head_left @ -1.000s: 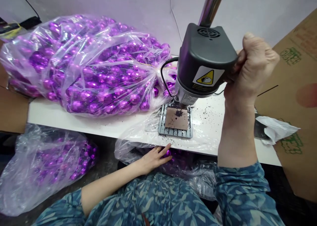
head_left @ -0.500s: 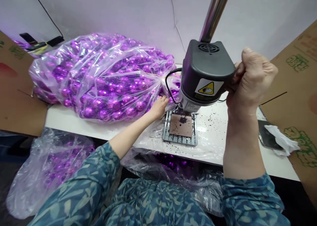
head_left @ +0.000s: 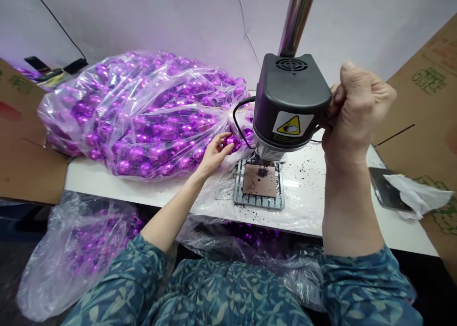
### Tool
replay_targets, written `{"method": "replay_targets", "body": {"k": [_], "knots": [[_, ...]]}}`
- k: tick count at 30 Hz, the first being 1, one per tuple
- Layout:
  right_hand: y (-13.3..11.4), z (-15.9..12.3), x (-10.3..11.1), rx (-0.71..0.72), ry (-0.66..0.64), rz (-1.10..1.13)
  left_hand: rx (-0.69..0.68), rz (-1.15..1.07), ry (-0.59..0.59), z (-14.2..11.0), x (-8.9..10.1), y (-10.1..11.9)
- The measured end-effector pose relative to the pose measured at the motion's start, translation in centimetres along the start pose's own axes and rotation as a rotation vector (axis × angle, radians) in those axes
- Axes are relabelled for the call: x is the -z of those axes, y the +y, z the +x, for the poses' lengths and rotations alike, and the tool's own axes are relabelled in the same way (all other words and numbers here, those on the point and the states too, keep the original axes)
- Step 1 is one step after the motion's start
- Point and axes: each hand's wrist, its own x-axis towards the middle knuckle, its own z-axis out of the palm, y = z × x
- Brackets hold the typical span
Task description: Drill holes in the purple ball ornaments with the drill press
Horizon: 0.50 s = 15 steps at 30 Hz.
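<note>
My left hand [head_left: 215,155] pinches a shiny purple faceted ball [head_left: 233,144] between thumb and fingers, beside the neck of a big clear plastic bag [head_left: 143,112] full of such balls. On the right, my right hand [head_left: 360,107] is closed in a fist at the side of a black bench drill press [head_left: 293,85], round its handle, which the fingers mostly hide. Under the drill head, a brown square board [head_left: 252,185] with a small hole lies on the slotted metal base [head_left: 262,203]. Dark shavings [head_left: 263,172] are heaped on the board. The drill bit is hidden by the head.
Cardboard boxes stand at the left [head_left: 24,150] and right [head_left: 424,93]. A phone [head_left: 387,192] and a crumpled white tissue [head_left: 421,195] lie at the table's right end. Another plastic bag [head_left: 46,264] of purple balls sits below the table edge. Shavings dot the white tabletop [head_left: 307,188].
My left hand has drawn back leftward from the bag's neck and now shows a purple ball in its fingers. My right hand stays at the drill press; the view has shifted slightly.
</note>
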Motion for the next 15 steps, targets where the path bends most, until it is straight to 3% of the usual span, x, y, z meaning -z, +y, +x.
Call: {"method": "replay_targets", "body": {"k": [3, 7, 10, 15], "knots": [[-0.1, 0.0, -0.1, 0.024, 0.010, 0.012, 0.167, -0.352, -0.065, -2.9, -0.1, 0.8], [-0.2, -0.1, -0.3, 0.009, 0.017, 0.006, 0.336, -0.563, -0.125, -4.8, -1.1, 0.4], [-0.2, -0.1, -0.4, 0.006, 0.025, 0.004, 0.380, -0.561, -0.162, -5.5, -2.1, -0.4], [0.1, 0.0, -0.4, 0.029, 0.017, 0.026, 0.252, -0.330, -0.208, -6.0, -3.6, -1.2]]}}
